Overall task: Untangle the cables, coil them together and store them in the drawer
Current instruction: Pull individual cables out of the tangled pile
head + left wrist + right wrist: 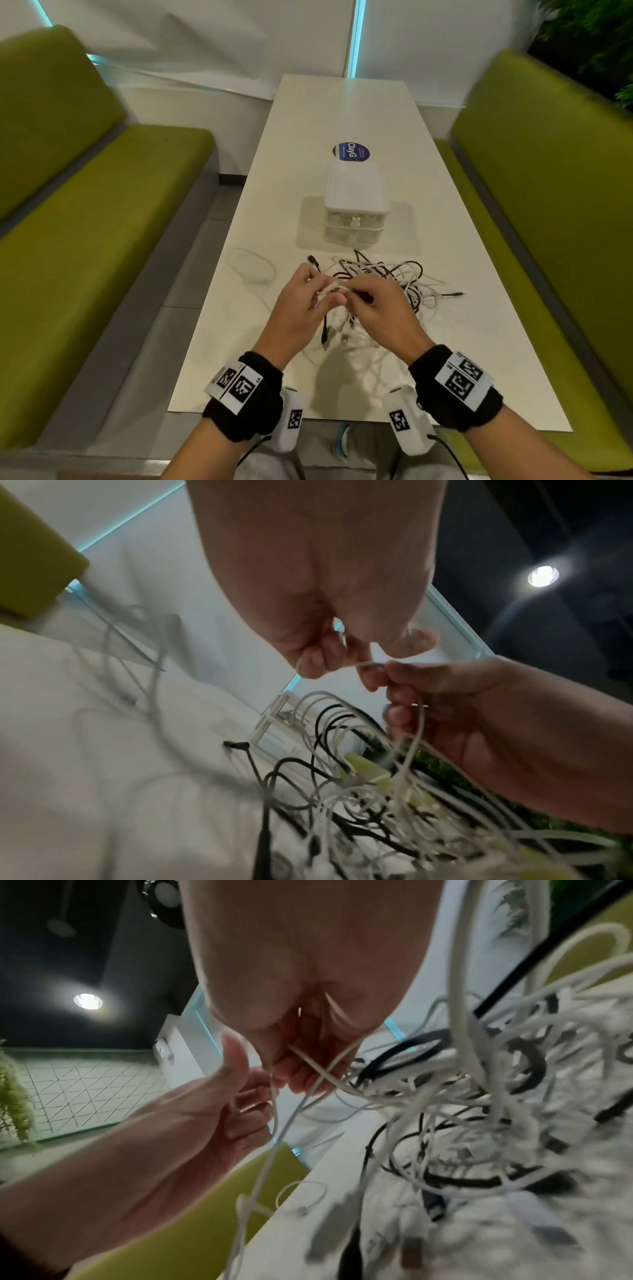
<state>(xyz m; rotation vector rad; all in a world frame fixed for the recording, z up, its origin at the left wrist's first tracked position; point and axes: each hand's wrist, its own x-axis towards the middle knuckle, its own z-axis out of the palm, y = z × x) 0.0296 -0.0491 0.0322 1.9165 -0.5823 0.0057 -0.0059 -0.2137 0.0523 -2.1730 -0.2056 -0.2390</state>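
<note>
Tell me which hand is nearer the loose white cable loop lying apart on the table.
Left. The left hand is just right of the loop; the right hand is farther right, beyond it.

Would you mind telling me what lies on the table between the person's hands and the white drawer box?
The head view shows the tangle of white and black cables spread between the hands and the drawer box, with a short bare strip of table just before the box.

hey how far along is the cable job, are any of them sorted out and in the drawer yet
Early stage. One thin white cable lies loose, apart from the pile; nothing looks coiled. The left hand and right hand pinch a white cable lifted out of the tangle of black and white cables. Both drawers of the drawer unit look closed, so untangling, coiling and storing remain.
</note>
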